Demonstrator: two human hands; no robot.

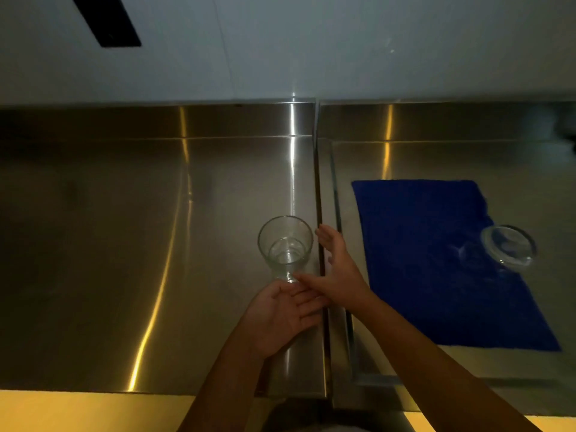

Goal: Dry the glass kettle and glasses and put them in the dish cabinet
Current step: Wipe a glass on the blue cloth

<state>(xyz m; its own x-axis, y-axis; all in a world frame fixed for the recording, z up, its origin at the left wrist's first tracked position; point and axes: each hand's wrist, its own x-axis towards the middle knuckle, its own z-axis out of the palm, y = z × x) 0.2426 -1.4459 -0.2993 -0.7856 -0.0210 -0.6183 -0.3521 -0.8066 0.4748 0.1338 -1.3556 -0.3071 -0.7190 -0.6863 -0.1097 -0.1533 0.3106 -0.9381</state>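
a clear glass (285, 244) stands upright by the right edge of the steel table (124, 244), the left grip (286, 310) palm-up and the right grip (336, 269) straight-fingered at its base, both spread wide, holding nothing.

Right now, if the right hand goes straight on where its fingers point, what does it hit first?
Likely nothing near: the right hand points back along the counter seam, passing just right of the glass. First thing looks like the backsplash; depth unclear, it could brush the glass.
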